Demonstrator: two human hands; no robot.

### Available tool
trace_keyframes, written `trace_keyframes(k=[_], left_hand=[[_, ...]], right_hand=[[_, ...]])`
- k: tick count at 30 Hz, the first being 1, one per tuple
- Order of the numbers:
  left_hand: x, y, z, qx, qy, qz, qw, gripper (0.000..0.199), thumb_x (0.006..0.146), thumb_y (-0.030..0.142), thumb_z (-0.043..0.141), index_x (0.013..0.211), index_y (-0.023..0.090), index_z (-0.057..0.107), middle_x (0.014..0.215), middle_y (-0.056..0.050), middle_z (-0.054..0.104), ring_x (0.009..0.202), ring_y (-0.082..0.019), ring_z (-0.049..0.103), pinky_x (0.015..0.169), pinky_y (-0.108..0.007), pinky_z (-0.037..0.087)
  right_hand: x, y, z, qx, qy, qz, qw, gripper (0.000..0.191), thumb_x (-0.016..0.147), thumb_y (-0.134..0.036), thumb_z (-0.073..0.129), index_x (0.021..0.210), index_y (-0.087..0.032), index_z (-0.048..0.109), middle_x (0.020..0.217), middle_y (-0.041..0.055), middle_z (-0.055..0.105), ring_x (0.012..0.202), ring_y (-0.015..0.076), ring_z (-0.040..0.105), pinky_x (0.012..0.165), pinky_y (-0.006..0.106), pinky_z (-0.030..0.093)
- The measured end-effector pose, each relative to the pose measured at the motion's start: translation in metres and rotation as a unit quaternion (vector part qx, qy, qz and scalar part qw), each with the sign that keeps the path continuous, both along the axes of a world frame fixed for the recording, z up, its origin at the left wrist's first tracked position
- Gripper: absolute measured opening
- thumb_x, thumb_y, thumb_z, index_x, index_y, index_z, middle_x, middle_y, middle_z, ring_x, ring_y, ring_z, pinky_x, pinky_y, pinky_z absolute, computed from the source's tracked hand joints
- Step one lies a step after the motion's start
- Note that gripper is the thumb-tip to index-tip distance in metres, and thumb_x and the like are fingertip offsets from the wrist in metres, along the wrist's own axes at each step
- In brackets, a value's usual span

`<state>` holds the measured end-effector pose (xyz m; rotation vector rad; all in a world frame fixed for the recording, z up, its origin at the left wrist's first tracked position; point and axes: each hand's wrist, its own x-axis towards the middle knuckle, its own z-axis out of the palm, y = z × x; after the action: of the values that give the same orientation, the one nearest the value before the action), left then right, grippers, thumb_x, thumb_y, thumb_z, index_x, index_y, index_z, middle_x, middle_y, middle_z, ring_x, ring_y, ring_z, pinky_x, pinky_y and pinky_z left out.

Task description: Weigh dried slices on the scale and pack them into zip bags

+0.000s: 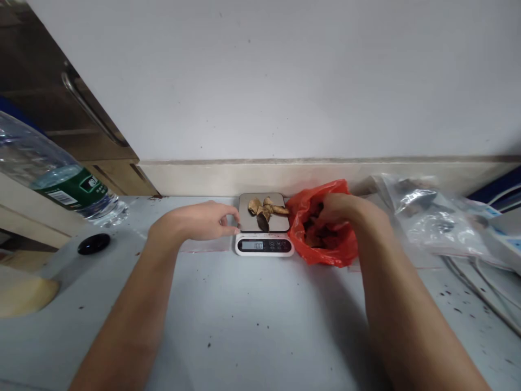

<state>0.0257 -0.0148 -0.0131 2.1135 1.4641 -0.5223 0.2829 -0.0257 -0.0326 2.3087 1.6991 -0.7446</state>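
Note:
A small kitchen scale (243,220) with a white front sits against the wall, its display seeming to read 10.0. Several brown, wrinkled pieces that look like dried mushrooms (264,221) lie on its plate. My left hand (207,220) is at the scale's left edge, thumb and fingers apart, with nothing between them. To the right of the scale, an open red plastic bag (334,254) holds more dark brown pieces (315,236). My right hand (336,209) reaches into this bag. Its fingertips are hidden by the bag and its contents, so their grip does not show.
Clear plastic bags (439,217) lie at the right, above grey cables (474,285). On the left stands a water bottle (77,184), near a black oval object (94,244) and a blurred pale object (28,296). A wall (285,81) closes off the table's back.

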Motion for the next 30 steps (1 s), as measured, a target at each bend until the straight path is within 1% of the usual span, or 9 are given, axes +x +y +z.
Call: trace_keyframes(k=[2,5,8,12,14,18,22,26,30], left_hand=[[0.0,0.0,0.001,0.003,-0.004,-0.001,1.0,0.046,0.094,0.052,0.048,0.128,0.029,0.068,0.122,-0.006,0.076,0.103,-0.027,0.072,0.083,-0.033,0.051],[-0.001,0.0,0.002,0.003,-0.01,-0.003,1.0,0.047,0.094,0.054,0.048,0.128,0.028,0.067,0.12,-0.007,0.077,0.102,-0.026,0.072,0.082,-0.033,0.051],[-0.001,0.001,0.001,0.003,-0.005,0.001,1.0,0.045,0.092,0.052,0.05,0.126,0.028,0.066,0.119,-0.006,0.076,0.101,-0.026,0.072,0.081,-0.033,0.051],[-0.003,0.006,-0.01,0.01,0.065,0.022,0.998,0.041,0.07,0.041,0.072,0.107,0.022,0.068,0.114,-0.009,0.075,0.095,-0.029,0.071,0.075,-0.033,0.052],[-0.003,0.01,-0.02,-0.001,0.083,0.031,0.996,0.04,0.057,0.031,0.079,0.093,0.022,0.066,0.107,-0.009,0.076,0.091,-0.03,0.071,0.07,-0.033,0.052],[-0.002,0.014,-0.033,-0.007,0.071,0.04,0.997,0.021,0.051,0.016,0.067,0.07,0.022,0.061,0.085,-0.006,0.074,0.079,-0.03,0.07,0.065,-0.034,0.05],[-0.007,0.014,-0.026,-0.008,0.039,0.043,0.998,0.022,0.05,0.011,0.055,0.068,0.022,0.062,0.075,-0.003,0.073,0.077,-0.027,0.07,0.064,-0.032,0.047],[-0.017,0.013,-0.007,0.025,-0.083,0.068,0.994,0.031,0.057,0.014,0.053,0.086,0.024,0.059,0.082,0.0,0.077,0.082,-0.023,0.072,0.068,-0.029,0.047],[-0.015,0.007,0.007,0.093,-0.282,0.159,0.942,0.025,0.068,0.028,0.065,0.086,0.025,0.047,0.082,0.0,0.077,0.085,-0.024,0.075,0.067,-0.027,0.049]], right_hand=[[0.002,0.0,0.002,-0.012,0.002,-0.004,1.0,0.019,0.084,-0.024,0.077,0.071,-0.018,0.066,0.071,0.0078,0.071,0.065,0.0215,0.068,0.055,0.03,0.05],[0.003,0.002,0.004,0.027,0.06,0.031,0.997,0.012,0.089,-0.023,0.069,0.078,-0.02,0.065,0.086,0.0077,0.075,0.076,0.0217,0.07,0.059,0.029,0.051],[0.001,0.001,0.008,0.038,0.105,0.047,0.993,0.01,0.091,-0.021,0.065,0.081,-0.021,0.065,0.087,0.0048,0.074,0.072,0.0189,0.068,0.059,0.028,0.051],[-0.005,-0.007,0.023,0.059,0.007,0.066,0.996,0.03,0.092,-0.026,0.064,0.064,-0.02,0.058,0.07,0.0043,0.068,0.058,0.0155,0.057,0.052,0.029,0.042],[-0.01,-0.011,0.031,0.111,0.008,0.094,0.989,0.026,0.092,-0.027,0.064,0.067,-0.02,0.063,0.069,0.0031,0.068,0.058,0.015,0.056,0.052,0.029,0.04],[-0.02,-0.016,0.039,0.185,0.091,0.132,0.969,0.01,0.091,-0.029,0.066,0.092,-0.023,0.074,0.084,0.0019,0.076,0.065,0.0155,0.064,0.054,0.027,0.043],[-0.026,-0.015,0.034,0.211,0.119,0.143,0.96,0.006,0.089,-0.025,0.068,0.09,-0.023,0.073,0.084,0.0014,0.076,0.066,0.0154,0.065,0.057,0.026,0.044],[-0.032,-0.012,0.027,0.254,0.183,0.172,0.934,0.005,0.089,-0.017,0.066,0.086,-0.022,0.067,0.076,-0.001,0.072,0.064,0.0147,0.063,0.058,0.027,0.042],[-0.053,-0.013,0.018,0.256,0.327,0.157,0.896,0.017,0.087,-0.018,0.068,0.088,-0.023,0.052,0.073,-0.004,0.069,0.061,0.014,0.062,0.056,0.026,0.04]])
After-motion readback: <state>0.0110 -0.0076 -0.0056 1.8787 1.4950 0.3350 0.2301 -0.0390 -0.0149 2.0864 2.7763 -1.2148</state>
